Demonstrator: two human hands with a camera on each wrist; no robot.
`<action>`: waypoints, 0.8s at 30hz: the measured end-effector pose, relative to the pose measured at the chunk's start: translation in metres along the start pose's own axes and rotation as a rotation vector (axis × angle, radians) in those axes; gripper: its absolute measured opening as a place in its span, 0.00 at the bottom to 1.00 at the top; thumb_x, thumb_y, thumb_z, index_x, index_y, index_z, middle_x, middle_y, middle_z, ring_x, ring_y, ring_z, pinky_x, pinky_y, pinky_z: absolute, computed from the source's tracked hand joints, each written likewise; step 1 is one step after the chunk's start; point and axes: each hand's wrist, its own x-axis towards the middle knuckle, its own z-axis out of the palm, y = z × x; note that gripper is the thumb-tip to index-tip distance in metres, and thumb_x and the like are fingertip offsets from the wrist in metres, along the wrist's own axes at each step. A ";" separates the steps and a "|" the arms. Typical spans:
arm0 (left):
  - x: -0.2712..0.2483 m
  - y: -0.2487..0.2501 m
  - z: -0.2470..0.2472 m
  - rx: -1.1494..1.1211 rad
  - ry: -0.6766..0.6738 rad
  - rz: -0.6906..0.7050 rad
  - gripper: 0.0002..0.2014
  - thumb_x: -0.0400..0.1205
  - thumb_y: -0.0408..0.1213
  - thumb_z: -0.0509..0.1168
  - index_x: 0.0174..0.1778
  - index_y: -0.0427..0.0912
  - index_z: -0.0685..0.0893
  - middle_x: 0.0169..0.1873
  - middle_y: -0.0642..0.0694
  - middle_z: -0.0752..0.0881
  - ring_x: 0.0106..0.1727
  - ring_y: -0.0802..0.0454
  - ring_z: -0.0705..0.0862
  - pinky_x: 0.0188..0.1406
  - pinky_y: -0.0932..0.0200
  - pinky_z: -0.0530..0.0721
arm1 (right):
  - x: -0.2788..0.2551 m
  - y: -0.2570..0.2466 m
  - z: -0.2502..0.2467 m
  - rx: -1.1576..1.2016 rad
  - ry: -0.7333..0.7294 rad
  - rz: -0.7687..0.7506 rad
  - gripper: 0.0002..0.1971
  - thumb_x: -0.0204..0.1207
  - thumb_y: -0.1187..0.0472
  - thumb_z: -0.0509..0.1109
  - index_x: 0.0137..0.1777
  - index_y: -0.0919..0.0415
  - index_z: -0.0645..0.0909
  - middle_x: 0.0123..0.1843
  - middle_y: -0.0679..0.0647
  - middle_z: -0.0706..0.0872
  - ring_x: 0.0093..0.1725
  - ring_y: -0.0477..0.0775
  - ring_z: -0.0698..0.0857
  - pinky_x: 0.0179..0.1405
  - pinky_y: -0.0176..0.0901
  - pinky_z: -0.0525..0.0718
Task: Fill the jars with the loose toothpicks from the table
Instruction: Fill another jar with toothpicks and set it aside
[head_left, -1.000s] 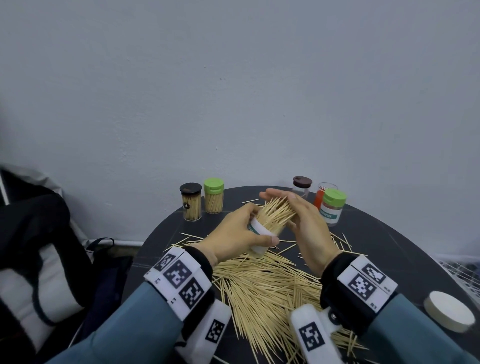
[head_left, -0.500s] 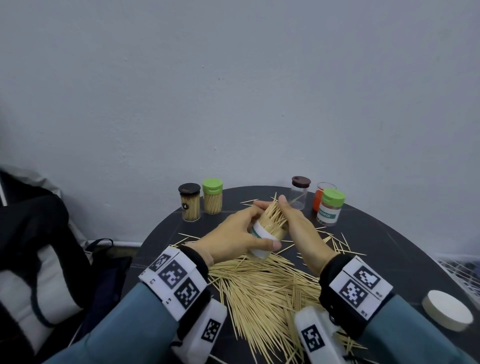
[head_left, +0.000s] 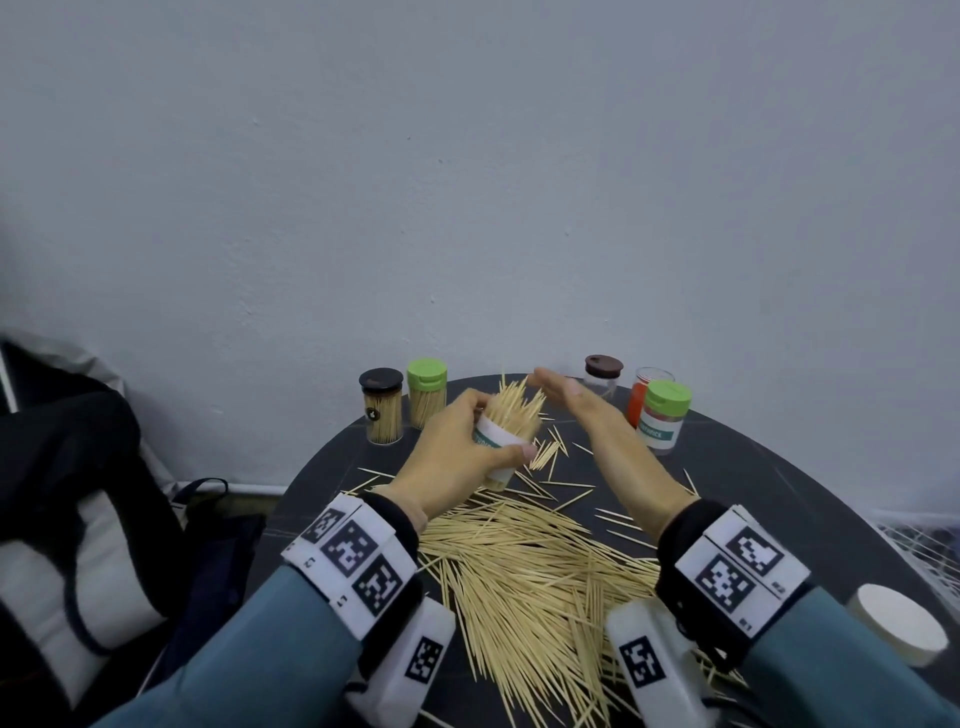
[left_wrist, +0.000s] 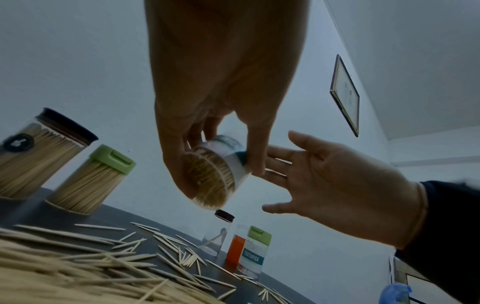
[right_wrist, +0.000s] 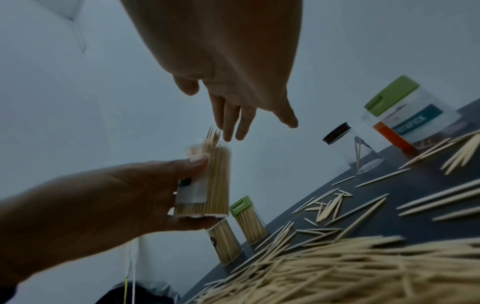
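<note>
— Looking from the head: the left hand (head_left: 457, 447) is gripping the jar (head_left: 501, 447), picks (head_left: 514, 410) bristling past its fingers; the right hand (head_left: 587, 415) is hovering flat, fingers straight.

— Left wrist: fingers (left_wrist: 255, 152) are wrapping the jar (left_wrist: 215, 174).

— Right wrist: fingertips (right_wrist: 228, 133) are touching the tips (right_wrist: 213, 133). A careless press is risking spilled picks.

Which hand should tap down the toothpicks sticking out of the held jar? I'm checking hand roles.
Right. The right hand is open and flat beside the protruding toothpicks, while the left hand grips the jar off the table.
</note>
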 end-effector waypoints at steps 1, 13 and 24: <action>0.000 0.000 0.000 0.007 0.021 0.011 0.22 0.72 0.36 0.76 0.59 0.44 0.75 0.48 0.55 0.81 0.45 0.62 0.80 0.33 0.77 0.80 | -0.001 -0.001 0.001 -0.013 -0.018 0.001 0.22 0.84 0.46 0.46 0.75 0.45 0.69 0.64 0.27 0.74 0.60 0.15 0.69 0.56 0.10 0.63; 0.002 -0.002 -0.002 0.092 0.155 0.060 0.23 0.72 0.38 0.77 0.57 0.48 0.73 0.47 0.56 0.80 0.45 0.65 0.79 0.36 0.81 0.77 | -0.005 -0.001 0.006 -0.084 -0.033 -0.032 0.21 0.84 0.49 0.51 0.77 0.40 0.64 0.72 0.29 0.68 0.72 0.30 0.63 0.82 0.47 0.53; 0.000 -0.004 -0.002 0.118 0.121 0.077 0.21 0.72 0.35 0.76 0.56 0.44 0.76 0.45 0.55 0.81 0.44 0.65 0.79 0.36 0.79 0.78 | -0.005 0.005 0.015 -0.240 -0.098 -0.082 0.21 0.85 0.49 0.51 0.78 0.44 0.63 0.78 0.41 0.68 0.79 0.41 0.63 0.81 0.63 0.45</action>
